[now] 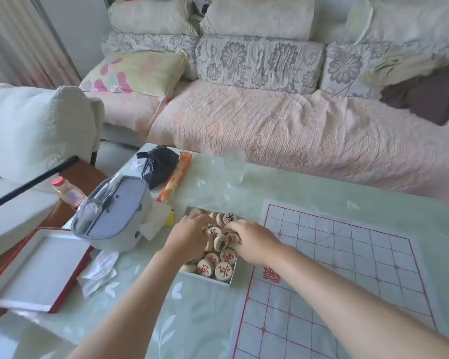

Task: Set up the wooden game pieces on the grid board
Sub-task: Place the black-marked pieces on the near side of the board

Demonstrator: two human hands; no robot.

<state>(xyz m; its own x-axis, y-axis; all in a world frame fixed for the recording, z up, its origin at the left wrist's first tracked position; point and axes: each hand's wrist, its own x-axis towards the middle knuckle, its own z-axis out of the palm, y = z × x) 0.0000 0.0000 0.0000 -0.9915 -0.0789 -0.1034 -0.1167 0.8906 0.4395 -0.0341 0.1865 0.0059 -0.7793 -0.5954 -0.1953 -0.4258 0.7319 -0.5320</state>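
We observe round pale wooden pieces [224, 270], carved red and black, heaped in a box [230, 278] beside the bare paper board [347, 268]. Left hand [189, 237] and right hand [254, 242] are buried among them; finger state we cannot tell.

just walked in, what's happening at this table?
A person has both hands in a small open box of round wooden game pieces: the left hand and the right hand are digging among them. Whether either hand has a piece gripped can't be told. The grid board lies flat to the right of the box with no pieces on it, so setup hasn't started. The box lid sits off to the left.
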